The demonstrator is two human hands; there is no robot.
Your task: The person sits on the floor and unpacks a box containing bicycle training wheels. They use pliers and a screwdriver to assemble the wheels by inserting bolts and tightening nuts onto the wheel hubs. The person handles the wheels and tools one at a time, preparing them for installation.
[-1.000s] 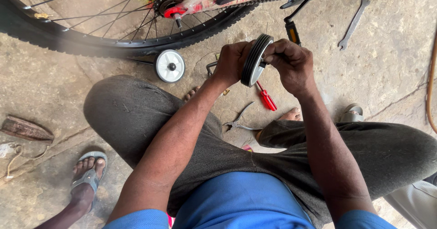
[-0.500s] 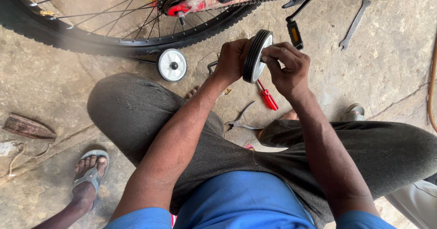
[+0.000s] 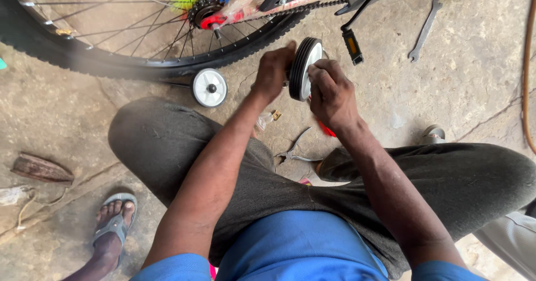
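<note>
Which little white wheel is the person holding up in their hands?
The small wheel with the black tyre, gripped between the left hand and right hand. The other small wheel is beside the big bicycle wheel, with no hand on it.

Small training wheel (image 3: 304, 69), black tyre, white hub, held on edge btwn both hands, above concrete
</note>
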